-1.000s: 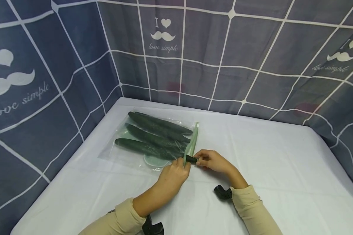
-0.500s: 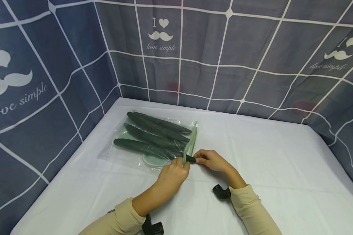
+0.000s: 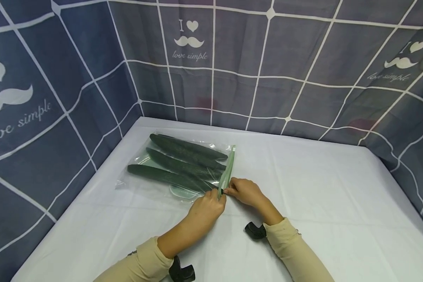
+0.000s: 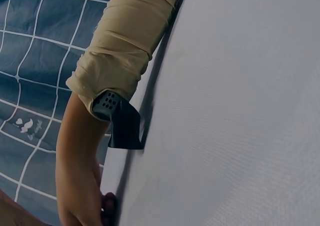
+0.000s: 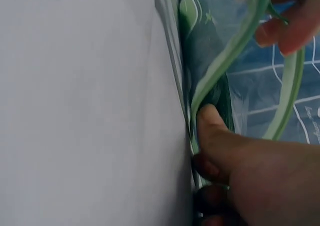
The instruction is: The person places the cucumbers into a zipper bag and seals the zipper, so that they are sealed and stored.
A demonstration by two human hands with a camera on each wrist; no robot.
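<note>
A clear zip bag (image 3: 127,183) with a green zip edge (image 3: 229,166) lies on the table, its opening to the right. Inside it are several dark green cucumbers (image 3: 187,150). The nearest cucumber (image 3: 155,173) runs up to the opening, its right end just at the green edge. My left hand (image 3: 206,209) pinches the near part of that edge, holding it up off the lower lip in the right wrist view. My right hand (image 3: 246,192) is at the mouth, thumb (image 5: 212,121) against the cucumber's end and fingers curled beneath. In the left wrist view the left hand (image 4: 82,201) is partly cut off.
A white cloth covers the table (image 3: 303,188). Dark grid-patterned curtains (image 3: 243,58) stand behind and to the left. A black wrist mount (image 3: 255,231) sits at the right sleeve, another black mount (image 3: 181,272) at the left.
The nearest cucumber has slid left, deeper into the bag. My right hand has followed it up to the green edge. My left hand keeps its pinch on the edge.
</note>
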